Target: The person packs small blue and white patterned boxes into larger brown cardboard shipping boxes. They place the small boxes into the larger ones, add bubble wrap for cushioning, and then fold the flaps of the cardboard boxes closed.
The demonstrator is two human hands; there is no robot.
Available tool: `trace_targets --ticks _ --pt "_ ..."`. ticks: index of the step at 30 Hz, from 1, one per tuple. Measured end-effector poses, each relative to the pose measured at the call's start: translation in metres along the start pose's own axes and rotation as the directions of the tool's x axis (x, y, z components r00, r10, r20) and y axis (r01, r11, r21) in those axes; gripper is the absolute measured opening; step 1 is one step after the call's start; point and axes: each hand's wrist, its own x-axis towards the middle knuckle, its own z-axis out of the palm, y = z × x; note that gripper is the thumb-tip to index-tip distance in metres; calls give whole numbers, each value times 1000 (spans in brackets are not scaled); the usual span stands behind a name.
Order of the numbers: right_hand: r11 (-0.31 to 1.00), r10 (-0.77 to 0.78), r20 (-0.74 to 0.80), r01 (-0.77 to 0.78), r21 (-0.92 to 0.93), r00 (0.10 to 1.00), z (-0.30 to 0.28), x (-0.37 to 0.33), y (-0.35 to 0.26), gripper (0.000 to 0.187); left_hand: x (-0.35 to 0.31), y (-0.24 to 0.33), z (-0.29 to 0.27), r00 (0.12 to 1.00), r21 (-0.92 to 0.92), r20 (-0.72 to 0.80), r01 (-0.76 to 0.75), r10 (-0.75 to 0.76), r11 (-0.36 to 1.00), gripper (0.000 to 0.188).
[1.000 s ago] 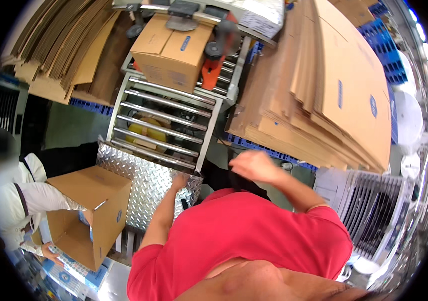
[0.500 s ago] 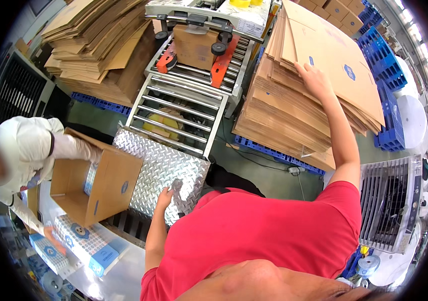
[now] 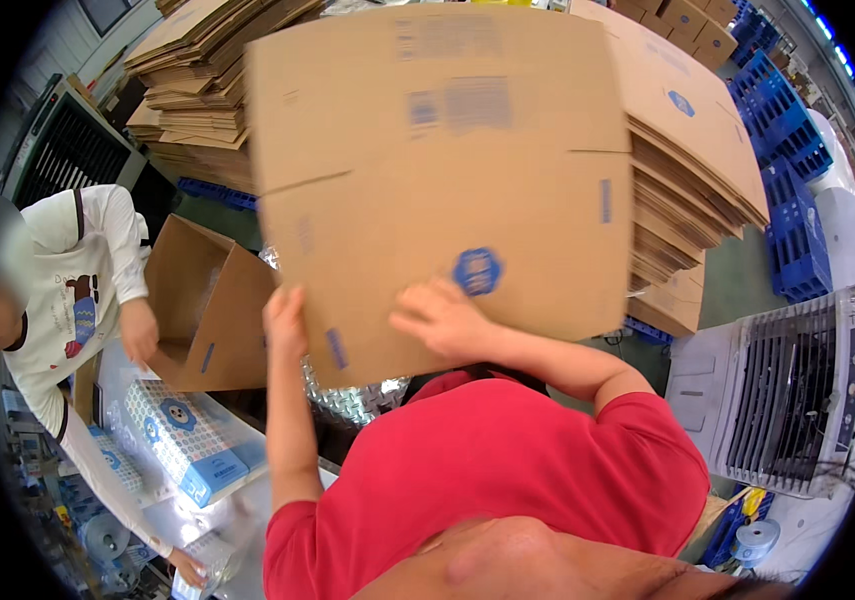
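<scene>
A flat folded cardboard carton (image 3: 367, 240) with blue printed marks stands up before me, hiding most of the roller conveyor behind it. My left hand (image 3: 285, 322) grips its left edge near the lower corner. Against its lower face lies my right hand (image 3: 442, 318), slightly blurred, the fingers apart and pointing left beside a blue emblem. Beneath the carton's lower edge shows a bit of the metal tread plate (image 3: 347, 402).
Flat cartons (image 3: 712, 140) are piled high at right; another stack (image 3: 187, 110) rises at far left. A co-worker (image 3: 67, 270) stands at left by an open carton (image 3: 232, 330) and blue-and-white packages (image 3: 182, 430). An air cooler (image 3: 777, 390) stands right.
The flat carton has come off the right stack to in front of me. My right hand has moved left with it; my left has risen from the tread plate to its edge.
</scene>
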Motion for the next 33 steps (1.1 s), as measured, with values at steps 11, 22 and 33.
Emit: trace_targets --ticks 11,22,33 --pt "923 -205 -246 271 272 947 25 134 46 64 -147 163 -5 955 951 -230 180 188 251 18" --pt "615 -503 -310 587 527 806 28 157 131 36 -132 121 26 897 864 -442 430 -13 261 28" --pt "-213 -744 -324 252 944 584 52 199 39 40 -230 159 -68 544 535 -839 831 -27 151 35"
